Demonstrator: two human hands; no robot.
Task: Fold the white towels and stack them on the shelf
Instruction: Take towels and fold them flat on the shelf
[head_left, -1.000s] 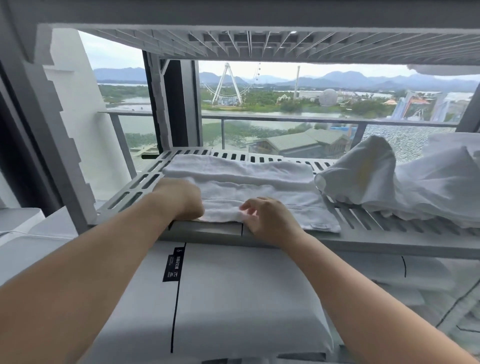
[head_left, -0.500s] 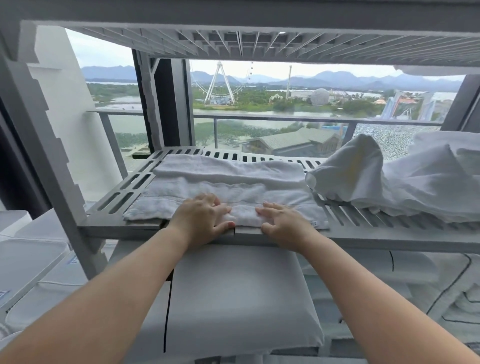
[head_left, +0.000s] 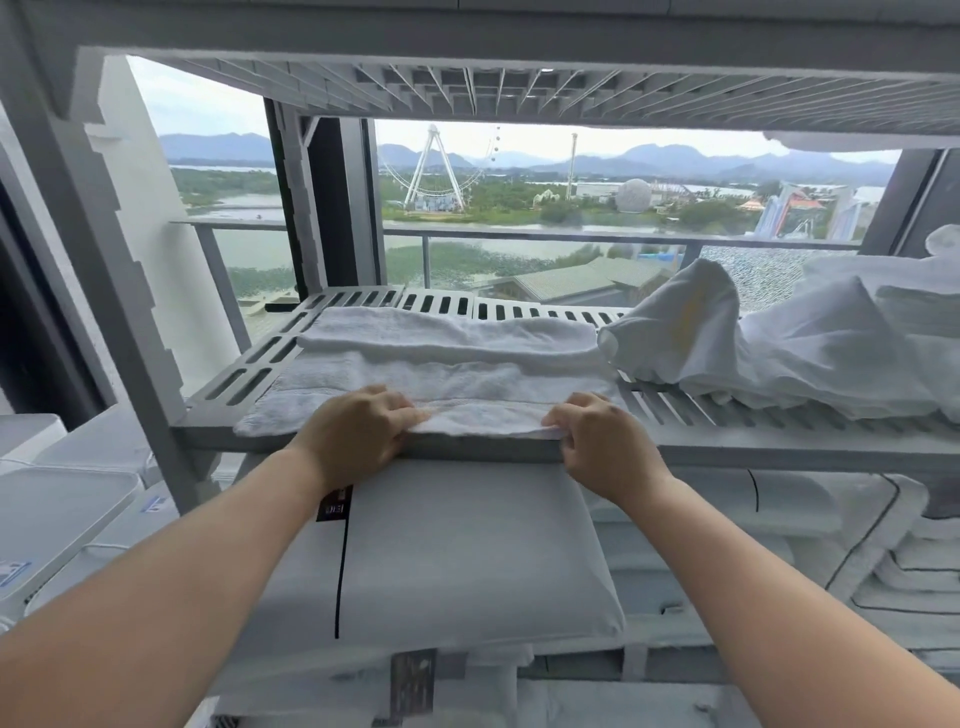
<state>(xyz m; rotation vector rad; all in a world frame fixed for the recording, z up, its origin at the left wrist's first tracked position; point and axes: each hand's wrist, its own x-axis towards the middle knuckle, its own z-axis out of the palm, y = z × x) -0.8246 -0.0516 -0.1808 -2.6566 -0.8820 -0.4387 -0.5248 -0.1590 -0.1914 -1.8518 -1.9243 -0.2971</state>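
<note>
The slatted grey shelf (head_left: 753, 453) carries two things: a towel (head_left: 441, 371) on its left half and a loose pile (head_left: 810, 353) of white cloth on its right half, the two just touching at the back. The level below holds a smooth white pillow (head_left: 467, 551) with a dark seam and a small black label. Pale lidded boxes (head_left: 62, 499) stand to the left; their contents cannot be seen.

The towel lies flat with its far side folded over into a long, thick band, and its near edge runs along the shelf's front rim. The left hand (head_left: 358, 434) and right hand (head_left: 602, 447) both sit on that near edge, well apart, with curled fingers gripping the hem. Between them the edge is raised slightly off the shelf.

The towel is white nubby terry with a flat woven stripe across it. The pile is smoother cloth, rumpled into rounded folds. The shelf is hard plastic pierced by oblong slots.
</note>
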